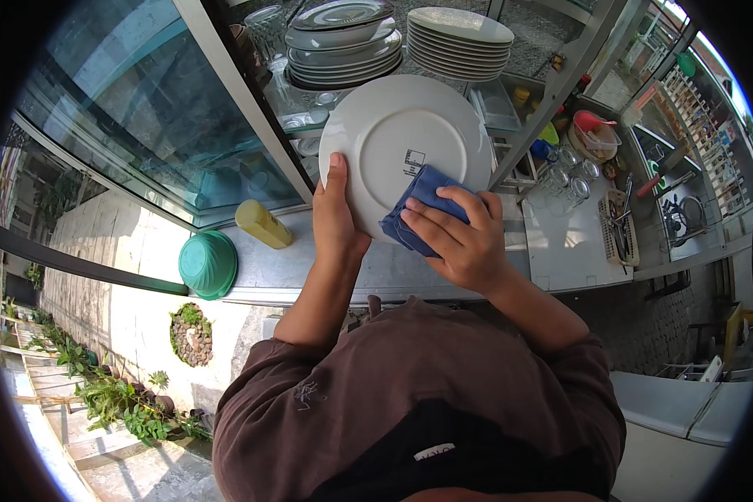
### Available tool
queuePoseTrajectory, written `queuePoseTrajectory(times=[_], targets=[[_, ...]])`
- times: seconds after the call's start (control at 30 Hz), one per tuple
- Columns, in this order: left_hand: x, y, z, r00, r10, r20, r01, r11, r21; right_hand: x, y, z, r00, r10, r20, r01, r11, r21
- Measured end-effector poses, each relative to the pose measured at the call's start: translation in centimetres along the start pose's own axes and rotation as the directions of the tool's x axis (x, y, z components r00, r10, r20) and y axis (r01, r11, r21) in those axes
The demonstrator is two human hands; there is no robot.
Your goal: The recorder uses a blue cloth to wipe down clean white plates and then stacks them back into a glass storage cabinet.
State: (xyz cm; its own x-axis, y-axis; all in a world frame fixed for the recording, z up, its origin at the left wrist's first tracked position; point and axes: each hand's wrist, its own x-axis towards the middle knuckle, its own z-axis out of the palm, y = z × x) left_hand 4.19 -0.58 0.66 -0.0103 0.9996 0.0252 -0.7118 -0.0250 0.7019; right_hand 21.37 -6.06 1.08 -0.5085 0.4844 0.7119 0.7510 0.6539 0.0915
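A round white plate (376, 132) is held up before me with its underside facing me, and a dark printed mark with writing sits near its middle. Gripping the plate's left rim is my left hand (336, 210), thumb on the underside and the other fingers hidden behind. My right hand (461, 235) presses a folded blue cloth (423, 204) against the lower right of the plate. Behind it, on a glass shelf, stand a stack of mixed plates and bowls (345, 47) and a stack of white plates (458, 44).
A metal counter (376, 267) runs below the plate. On its left are a yellow bottle (263, 224) and an upturned green bowl (208, 263). Glass tumblers (565, 176) and a cutlery basket (618, 229) stand at right. A metal-framed glass panel (163, 113) borders the left.
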Motion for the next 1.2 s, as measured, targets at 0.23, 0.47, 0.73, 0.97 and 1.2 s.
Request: queuePoseTrajectory(times=[0.23,0.47,0.73,0.97,1.2], targets=[[-1.1,-0.8,1.5,0.998,0.059,0.026,-0.059,0.998,0.011,3.4,1.5,-0.6,0.997,-0.004,-0.073,0.002,1.0,-0.021],[-2.1,-1.9,1.0,0.935,0.326,0.141,-0.354,0.878,0.322,-0.2,7.5,-0.2,0.913,0.187,-0.362,-0.198,0.98,0.007],[-0.7,1.0,3.3,-0.142,-0.057,0.988,-0.885,-0.44,-0.152,-3.8,10.4,-2.5,0.508,0.521,0.685,-0.174,-0.717,0.675],[0.8,1.1,3.8,-0.109,-0.207,0.972,-0.867,-0.458,-0.195,-6.0,10.8,-2.8,0.507,0.45,0.735,-0.536,-0.504,0.678],[1.0,-0.4,4.3,0.257,-0.067,0.964,-0.914,-0.341,0.22,-7.2,12.3,-3.3,0.317,0.518,0.795,-0.427,-0.67,0.607]])
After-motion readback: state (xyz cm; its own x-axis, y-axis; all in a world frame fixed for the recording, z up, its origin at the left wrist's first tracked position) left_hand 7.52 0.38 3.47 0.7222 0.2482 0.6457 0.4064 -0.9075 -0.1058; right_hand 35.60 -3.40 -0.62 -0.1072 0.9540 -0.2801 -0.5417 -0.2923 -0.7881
